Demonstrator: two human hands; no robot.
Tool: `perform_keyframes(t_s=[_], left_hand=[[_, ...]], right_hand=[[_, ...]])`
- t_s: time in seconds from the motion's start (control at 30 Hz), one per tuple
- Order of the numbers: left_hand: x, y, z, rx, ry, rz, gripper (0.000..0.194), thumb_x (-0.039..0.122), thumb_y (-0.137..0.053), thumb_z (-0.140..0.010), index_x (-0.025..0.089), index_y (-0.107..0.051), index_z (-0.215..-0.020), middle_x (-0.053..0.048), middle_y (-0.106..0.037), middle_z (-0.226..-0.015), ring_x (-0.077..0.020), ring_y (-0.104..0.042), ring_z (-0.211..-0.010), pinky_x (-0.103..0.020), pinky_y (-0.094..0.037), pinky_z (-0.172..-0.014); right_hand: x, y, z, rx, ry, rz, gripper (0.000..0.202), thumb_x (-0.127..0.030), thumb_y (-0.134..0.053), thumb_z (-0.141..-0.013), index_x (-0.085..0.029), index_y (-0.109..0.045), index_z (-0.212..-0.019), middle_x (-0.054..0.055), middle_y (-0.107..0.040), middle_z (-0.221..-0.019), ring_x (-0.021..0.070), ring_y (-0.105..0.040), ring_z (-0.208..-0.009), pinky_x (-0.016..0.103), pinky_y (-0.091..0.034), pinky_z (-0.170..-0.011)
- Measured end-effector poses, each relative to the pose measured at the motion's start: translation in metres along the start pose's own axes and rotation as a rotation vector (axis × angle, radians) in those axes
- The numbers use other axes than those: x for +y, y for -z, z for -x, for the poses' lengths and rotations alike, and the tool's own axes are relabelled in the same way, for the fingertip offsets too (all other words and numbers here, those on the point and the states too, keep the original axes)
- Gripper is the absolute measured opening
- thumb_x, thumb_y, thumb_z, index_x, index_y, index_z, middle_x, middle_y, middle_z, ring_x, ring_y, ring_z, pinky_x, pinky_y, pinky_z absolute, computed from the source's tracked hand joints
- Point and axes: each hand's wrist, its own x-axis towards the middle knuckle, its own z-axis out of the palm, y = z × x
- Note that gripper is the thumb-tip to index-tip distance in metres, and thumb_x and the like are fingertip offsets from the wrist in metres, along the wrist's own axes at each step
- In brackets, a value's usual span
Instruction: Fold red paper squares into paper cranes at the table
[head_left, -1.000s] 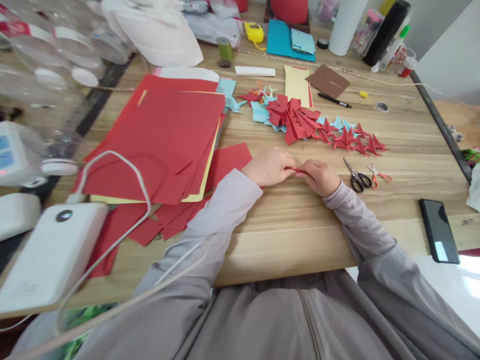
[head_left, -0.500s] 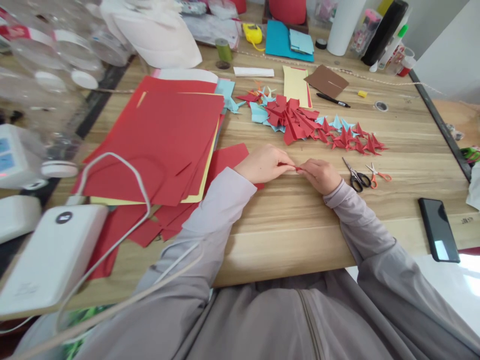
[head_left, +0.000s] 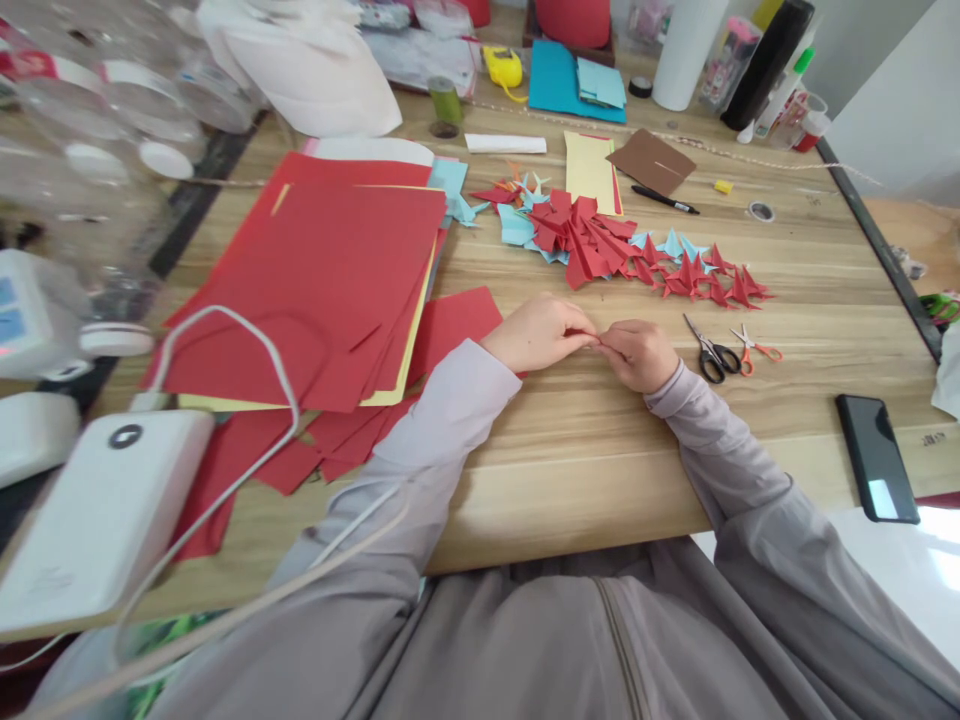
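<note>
Head view: we've got both hands together over the wooden table (head_left: pixel 585 470), fingertips meeting. Left hand (head_left: pixel 541 332): narrow, thumb and fingers pinched on a small red paper piece (head_left: pixel 598 341). Right hand (head_left: pixel 640 355): same narrow pinch, other side of that piece, fingers curled. We see only a sliver of it between the fingertips; its folds are hidden, so we can't tell its shape.

Just beyond our hands: pile of red folded pieces (head_left: pixel 589 243), partly over light blue paper (head_left: pixel 514 225); red pointed pieces (head_left: pixel 686 277) trail off to the right. Right of our right hand: black scissors (head_left: pixel 706 343), with orange-handled scissors (head_left: pixel 748 343) just beside. Phone (head_left: pixel 877 460) near the table's right side.

On our left: stack of red sheets (head_left: pixel 330 280), yellow edges showing, loose red sheet (head_left: pixel 457 322) beside it, running up to our left hand. Power bank (head_left: pixel 105 510) at the near left corner, white cable (head_left: pixel 271 352) looping over the stack. Farther back: yellow paper (head_left: pixel 589 172), brown sheet (head_left: pixel 651 163), black pen (head_left: pixel 666 200).
</note>
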Motion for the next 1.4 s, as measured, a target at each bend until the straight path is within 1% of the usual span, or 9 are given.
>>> perform_keyframes(t_s=[0.17, 0.3, 0.47, 0.73, 0.9, 1.03, 1.1, 1.27, 1.4], left_hand=[[-0.001, 0.000, 0.002, 0.060, 0.099, 0.169, 0.014, 0.024, -0.061, -0.073, 0.018, -0.073, -0.076, -0.002, -0.071, -0.075, -0.0132, -0.063, -0.069, -0.023, -0.045, -0.066], [-0.002, -0.001, 0.003, 0.114, 0.189, 0.288, 0.016, 0.029, -0.065, -0.069, 0.016, -0.073, -0.073, -0.003, -0.070, -0.069, -0.0128, -0.061, -0.062, -0.022, -0.045, -0.058], [-0.001, -0.002, 0.004, 0.140, 0.176, 0.322, 0.016, 0.030, -0.065, -0.069, 0.016, -0.072, -0.069, -0.003, -0.069, -0.066, -0.0127, -0.061, -0.061, -0.022, -0.045, -0.057], [-0.003, -0.001, 0.002, 0.090, 0.127, 0.330, 0.024, 0.035, -0.059, -0.076, 0.016, -0.072, -0.069, -0.004, -0.070, -0.067, -0.0129, -0.064, -0.063, -0.022, -0.048, -0.061], [-0.006, 0.002, 0.003, 0.014, 0.189, 0.413, 0.032, 0.041, -0.055, -0.080, 0.014, -0.071, -0.074, -0.005, -0.071, -0.071, -0.0146, -0.066, -0.068, -0.023, -0.050, -0.065], [-0.006, 0.002, 0.003, 0.001, 0.244, 0.466, 0.037, 0.044, -0.049, -0.083, 0.013, -0.070, -0.083, -0.006, -0.072, -0.079, -0.0158, -0.066, -0.074, -0.027, -0.051, -0.070], [-0.006, 0.000, 0.002, 0.027, 0.254, 0.467, 0.035, 0.043, -0.052, -0.081, 0.013, -0.070, -0.085, -0.006, -0.072, -0.082, -0.0159, -0.066, -0.076, -0.027, -0.051, -0.071], [-0.005, -0.011, 0.000, 0.192, 0.236, 0.458, 0.024, 0.030, -0.072, -0.063, 0.013, -0.071, -0.080, -0.006, -0.071, -0.081, -0.0164, -0.064, -0.075, -0.027, -0.049, -0.071], [-0.002, -0.017, -0.001, 0.282, 0.260, 0.476, 0.017, 0.027, -0.072, -0.062, 0.012, -0.070, -0.069, -0.006, -0.070, -0.071, -0.0154, -0.063, -0.067, -0.027, -0.049, -0.065]], right_hand=[[-0.001, 0.004, -0.001, 0.038, 0.044, -0.009, 0.035, -0.027, -0.037, -0.091, -0.015, -0.058, -0.065, 0.005, -0.055, -0.058, 0.0143, -0.048, -0.055, 0.025, -0.036, -0.055], [0.000, 0.003, 0.000, 0.037, 0.018, -0.067, 0.033, -0.026, -0.036, -0.091, -0.016, -0.059, -0.070, 0.005, -0.056, -0.061, 0.0141, -0.049, -0.058, 0.025, -0.037, -0.057], [-0.002, 0.000, 0.000, 0.028, -0.040, -0.159, 0.030, -0.031, -0.036, -0.092, -0.016, -0.058, -0.079, 0.005, -0.057, -0.067, 0.0141, -0.050, -0.061, 0.024, -0.040, -0.060], [-0.005, 0.004, -0.002, 0.023, -0.080, -0.301, 0.034, -0.033, -0.034, -0.093, -0.017, -0.057, -0.073, 0.003, -0.054, -0.064, 0.0122, -0.049, -0.059, 0.023, -0.039, -0.057], [-0.004, 0.004, -0.003, 0.021, -0.114, -0.341, 0.037, -0.038, -0.036, -0.092, -0.016, -0.058, -0.071, 0.002, -0.052, -0.061, 0.0111, -0.047, -0.056, 0.023, -0.038, -0.056], [-0.001, 0.004, -0.002, 0.033, -0.127, -0.356, 0.037, -0.037, -0.037, -0.091, -0.016, -0.058, -0.070, 0.001, -0.052, -0.060, 0.0107, -0.046, -0.055, 0.023, -0.037, -0.055], [0.000, 0.003, -0.001, 0.037, -0.132, -0.345, 0.036, -0.037, -0.037, -0.091, -0.016, -0.057, -0.069, 0.001, -0.052, -0.059, 0.0108, -0.046, -0.055, 0.023, -0.037, -0.055], [-0.002, 0.001, -0.001, 0.049, -0.135, -0.275, 0.034, -0.034, -0.038, -0.090, -0.017, -0.054, -0.064, 0.002, -0.052, -0.058, 0.0113, -0.046, -0.054, 0.023, -0.036, -0.054], [-0.005, 0.001, -0.002, 0.057, -0.161, -0.255, 0.030, -0.030, -0.042, -0.087, -0.017, -0.053, -0.063, 0.002, -0.051, -0.056, 0.0110, -0.044, -0.052, 0.023, -0.036, -0.054]])
